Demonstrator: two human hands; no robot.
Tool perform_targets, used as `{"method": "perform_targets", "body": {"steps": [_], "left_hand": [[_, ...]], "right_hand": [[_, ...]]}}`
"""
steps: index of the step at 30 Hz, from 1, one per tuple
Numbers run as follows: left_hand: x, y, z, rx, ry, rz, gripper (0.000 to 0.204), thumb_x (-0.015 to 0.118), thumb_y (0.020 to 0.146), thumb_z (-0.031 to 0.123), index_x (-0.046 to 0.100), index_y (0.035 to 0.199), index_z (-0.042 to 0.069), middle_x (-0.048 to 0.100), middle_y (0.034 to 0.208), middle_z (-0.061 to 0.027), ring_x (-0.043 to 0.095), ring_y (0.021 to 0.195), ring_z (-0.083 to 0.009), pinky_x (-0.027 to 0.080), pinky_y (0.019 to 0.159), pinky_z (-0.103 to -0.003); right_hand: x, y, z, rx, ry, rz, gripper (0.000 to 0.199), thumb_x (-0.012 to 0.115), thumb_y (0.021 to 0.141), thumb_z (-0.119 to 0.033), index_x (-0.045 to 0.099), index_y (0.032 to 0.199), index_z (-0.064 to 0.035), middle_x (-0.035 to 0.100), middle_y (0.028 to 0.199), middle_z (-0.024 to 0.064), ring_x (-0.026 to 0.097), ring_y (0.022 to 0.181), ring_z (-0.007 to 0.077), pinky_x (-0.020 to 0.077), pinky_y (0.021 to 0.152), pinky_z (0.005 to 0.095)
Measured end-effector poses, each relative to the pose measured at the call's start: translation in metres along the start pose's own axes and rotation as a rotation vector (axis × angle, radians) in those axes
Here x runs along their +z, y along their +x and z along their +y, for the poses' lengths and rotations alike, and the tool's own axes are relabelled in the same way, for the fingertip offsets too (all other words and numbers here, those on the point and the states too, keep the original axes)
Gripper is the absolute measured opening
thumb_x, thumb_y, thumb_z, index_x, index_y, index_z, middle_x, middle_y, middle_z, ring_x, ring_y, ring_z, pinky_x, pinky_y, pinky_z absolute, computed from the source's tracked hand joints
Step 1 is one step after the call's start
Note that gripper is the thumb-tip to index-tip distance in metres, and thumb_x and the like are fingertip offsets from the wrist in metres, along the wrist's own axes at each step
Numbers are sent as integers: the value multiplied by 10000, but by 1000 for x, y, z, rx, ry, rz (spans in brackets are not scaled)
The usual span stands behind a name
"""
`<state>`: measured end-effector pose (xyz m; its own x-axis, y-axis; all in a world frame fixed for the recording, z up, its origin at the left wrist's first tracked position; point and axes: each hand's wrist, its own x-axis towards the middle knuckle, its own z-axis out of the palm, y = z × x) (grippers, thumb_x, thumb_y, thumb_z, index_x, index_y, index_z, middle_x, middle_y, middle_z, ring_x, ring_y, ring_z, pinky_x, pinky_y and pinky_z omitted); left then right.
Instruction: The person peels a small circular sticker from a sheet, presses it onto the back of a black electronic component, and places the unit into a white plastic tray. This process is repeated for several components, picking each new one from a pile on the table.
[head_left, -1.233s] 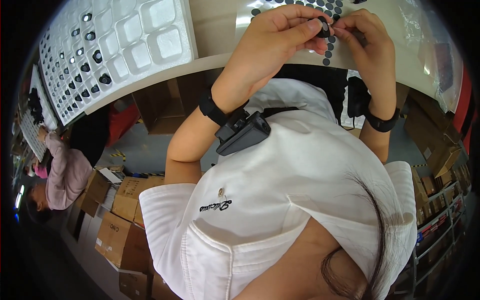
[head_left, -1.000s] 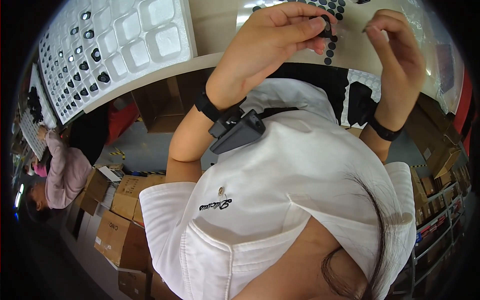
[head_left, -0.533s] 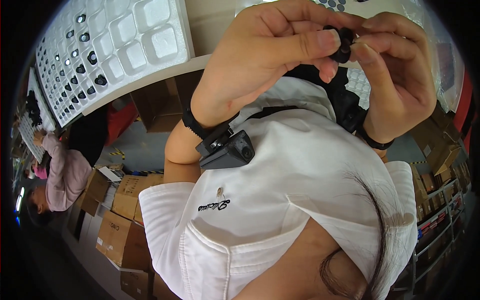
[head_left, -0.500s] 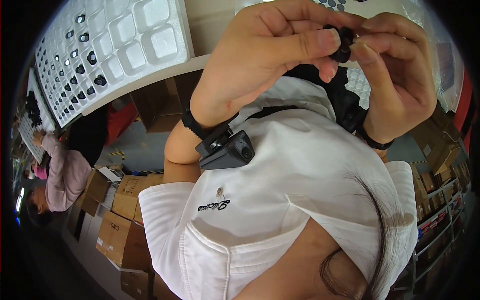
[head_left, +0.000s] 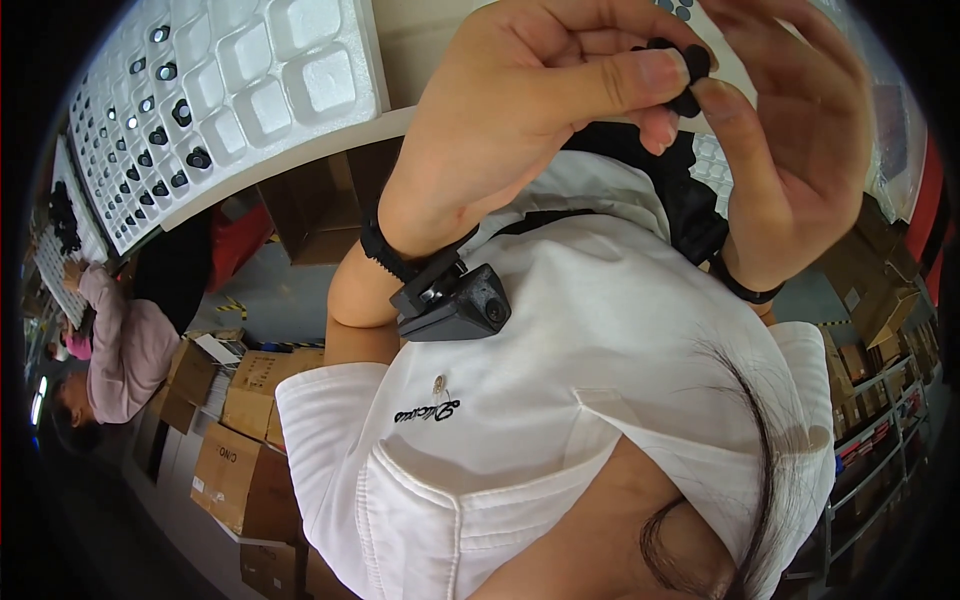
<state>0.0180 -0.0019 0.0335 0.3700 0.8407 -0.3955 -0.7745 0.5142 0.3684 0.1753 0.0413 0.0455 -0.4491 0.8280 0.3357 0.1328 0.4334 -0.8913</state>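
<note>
A small black part with rounded lobes (head_left: 688, 75) is pinched between the thumb and fingers of my left hand (head_left: 570, 80). My right hand (head_left: 800, 130) is beside it, its thumb tip against the part. The other fingers of that hand are raised apart and somewhat blurred by motion. To the left lies a white tray (head_left: 290, 75) with square pockets. Several small black pieces (head_left: 181, 112) sit in its left-hand pockets, while the pockets nearest my left hand hold nothing.
Small grey discs (head_left: 682, 10) lie on the pale tabletop (head_left: 430, 45) beyond my hands. Cardboard boxes (head_left: 240, 475) are stacked at the left, and a metal rack (head_left: 880, 450) stands at the right. A person in a pink top (head_left: 125, 345) works at the far left.
My right fingers have spread and lifted from the black part, leaving the thumb against it. The left hand keeps its pinch, and the part has turned slightly.
</note>
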Motion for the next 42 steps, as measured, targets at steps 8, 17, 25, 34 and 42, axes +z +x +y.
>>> {"method": "perform_targets", "body": {"steps": [8, 17, 25, 34, 42], "left_hand": [[-27, 18, -5, 146, 179, -181, 242, 499, 850, 91, 478, 1041, -55, 555, 887, -102, 546, 720, -152, 458, 639, -245], [-26, 29, -15, 65, 106, 27, 216, 488, 857, 89, 477, 1037, -30, 564, 866, -107, 541, 712, -143, 449, 650, -239], [-32, 34, -18, 190, 378, 66, 180, 518, 839, 101, 522, 969, -24, 595, 843, -101, 554, 690, -128, 463, 663, -239], [-42, 42, -21, 533, 613, -223, 173, 477, 850, 40, 476, 1006, -34, 574, 842, -107, 539, 714, -137, 446, 648, -230], [-28, 32, -13, 168, 244, -76, 190, 554, 810, 72, 518, 972, -21, 596, 854, -111, 581, 706, -147, 482, 674, -245]], "right_hand": [[5, 3, 7, -103, -134, -96, 214, 596, 714, 45, 552, 921, 81, 544, 922, 123, 563, 851, 220, 452, 734, 287], [7, 2, 12, 207, -298, 121, 482, 583, 796, -179, 402, 1212, -16, 332, 1289, 123, 316, 1193, 289, 250, 974, 358], [-6, -22, 44, 234, -310, 21, 73, 632, 677, 4, 597, 739, -13, 547, 719, 28, 533, 609, 145, 433, 526, 232], [-18, -22, 52, 310, -204, -159, 85, 623, 687, 16, 586, 754, -21, 529, 782, 38, 515, 698, 138, 446, 609, 239], [-15, -15, 30, 259, 157, 166, 63, 526, 759, 59, 520, 822, 53, 489, 978, 94, 537, 855, 206, 439, 747, 304]]}}
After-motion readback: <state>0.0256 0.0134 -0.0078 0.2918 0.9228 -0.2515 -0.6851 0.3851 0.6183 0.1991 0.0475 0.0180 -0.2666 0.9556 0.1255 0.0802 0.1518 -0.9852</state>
